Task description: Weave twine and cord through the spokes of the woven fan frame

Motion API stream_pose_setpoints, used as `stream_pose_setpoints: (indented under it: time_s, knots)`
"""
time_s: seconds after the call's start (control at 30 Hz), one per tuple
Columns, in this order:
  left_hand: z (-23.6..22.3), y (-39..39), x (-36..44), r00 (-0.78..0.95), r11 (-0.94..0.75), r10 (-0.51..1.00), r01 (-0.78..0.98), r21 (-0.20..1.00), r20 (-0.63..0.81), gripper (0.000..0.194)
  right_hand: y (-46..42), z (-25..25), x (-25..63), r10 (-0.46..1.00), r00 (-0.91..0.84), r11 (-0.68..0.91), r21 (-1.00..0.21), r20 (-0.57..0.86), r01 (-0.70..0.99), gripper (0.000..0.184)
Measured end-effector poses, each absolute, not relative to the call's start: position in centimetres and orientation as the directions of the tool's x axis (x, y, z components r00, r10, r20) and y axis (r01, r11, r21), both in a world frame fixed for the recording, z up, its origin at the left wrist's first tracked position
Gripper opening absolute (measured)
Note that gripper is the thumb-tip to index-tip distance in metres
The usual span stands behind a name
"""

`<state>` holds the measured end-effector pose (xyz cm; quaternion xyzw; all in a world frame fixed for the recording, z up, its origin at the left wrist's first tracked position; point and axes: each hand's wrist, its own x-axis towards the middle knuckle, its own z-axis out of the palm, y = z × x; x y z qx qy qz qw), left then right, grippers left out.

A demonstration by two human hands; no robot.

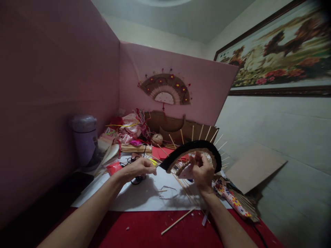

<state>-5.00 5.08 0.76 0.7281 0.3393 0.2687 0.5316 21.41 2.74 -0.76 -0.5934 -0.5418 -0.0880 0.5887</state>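
A half-made fan (200, 144) is held up over the bench (124, 227), at about one o'clock from the person. The right hand (203, 170) is closed around its inner part, gripping it near the spotted half-disc (186, 172). The left hand (142, 167), at eleven o'clock, has its fingertips closed in a pinch on the left tip of the black band (181, 150).

Wooden sticks (192, 133) already radiate past the rim, from ten round to three o'clock on the fan, and the band lies along the outer arc. Measured against the decorated fan (178, 86) on the panel at twelve o'clock, the frame looks largely built; flowers, stick-end beads and a hanging tassel appear not yet added, though the right hand hides some of the fan.

A twine ball (157, 139) sits at twelve o'clock, a stick bundle (136, 148) at eleven, and a loose stick (178, 221) lies nearer the person.
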Motion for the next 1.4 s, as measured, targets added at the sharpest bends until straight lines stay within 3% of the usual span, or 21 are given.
stream_pose_setpoints:
  time_s: [0.17,0.43,0.7,0.97,1.2,1.4]
  knots:
    - [0.9,5.0,-4.6,0.570,-0.241,0.819,0.252,0.937,0.058,0.028,2.8,-0.8,21.2,0.548,0.354,0.274,-0.562,0.758,0.780,0.044]
    - [1.8,4.8,-3.6,0.353,-0.138,0.934,0.212,0.968,0.056,0.028,2.9,-1.0,21.0,0.542,0.298,0.301,-0.513,0.786,0.804,0.039]
    - [0.2,6.2,-4.0,0.341,-0.358,0.898,0.192,0.914,0.280,0.028,3.1,-1.2,21.2,0.548,0.282,0.311,-0.505,0.788,0.805,0.035]
    - [0.6,5.8,-4.4,0.315,-0.652,0.755,0.461,0.602,0.576,0.022,3.1,-1.3,21.4,0.542,0.306,0.273,-0.509,0.782,0.816,0.034]
    - [1.2,5.1,-4.7,0.338,-0.713,0.485,0.686,0.142,0.806,0.028,3.3,-1.2,21.3,0.532,0.285,0.259,-0.473,0.797,0.842,0.033]
    - [1.9,4.6,-4.9,0.339,-0.701,0.378,0.713,0.027,0.861,0.028,3.1,-1.0,21.3,0.513,0.248,0.276,-0.431,0.822,0.859,0.033]
